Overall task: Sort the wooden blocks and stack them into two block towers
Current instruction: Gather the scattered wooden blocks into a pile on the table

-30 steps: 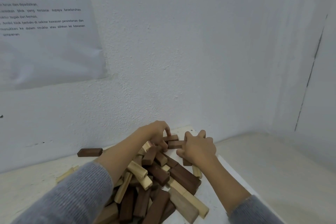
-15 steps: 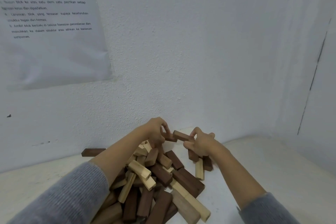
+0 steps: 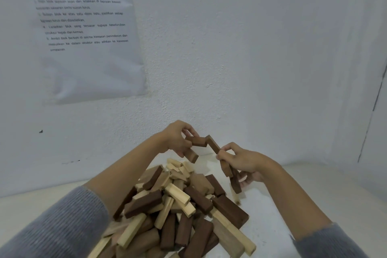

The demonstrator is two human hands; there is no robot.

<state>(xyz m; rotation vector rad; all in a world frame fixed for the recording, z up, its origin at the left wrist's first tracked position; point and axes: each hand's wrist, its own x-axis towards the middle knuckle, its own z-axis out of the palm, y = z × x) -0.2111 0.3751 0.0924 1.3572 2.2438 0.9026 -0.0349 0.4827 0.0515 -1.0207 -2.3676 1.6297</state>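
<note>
A loose pile of wooden blocks [image 3: 180, 205], dark brown and pale mixed, lies on the white table [image 3: 272, 216] in front of me. Above its far end, my left hand [image 3: 178, 138] grips two dark brown blocks [image 3: 195, 141], one level and one hanging below the fingers. My right hand [image 3: 240, 159] holds several dark brown blocks [image 3: 226, 167]; one slants up from the fingers and its tip touches the left hand's level block. Both hands are lifted clear of the pile.
A white wall [image 3: 230, 58] rises just behind the table, with a printed paper sheet [image 3: 83, 33] taped at the upper left. A second wall [image 3: 372, 132] closes the corner on the right. Bare table surface shows right of the pile.
Both hands have risen off the far end of the pile, each carrying dark brown blocks. The head camera has tilted, so the hands sit higher above the heap.
</note>
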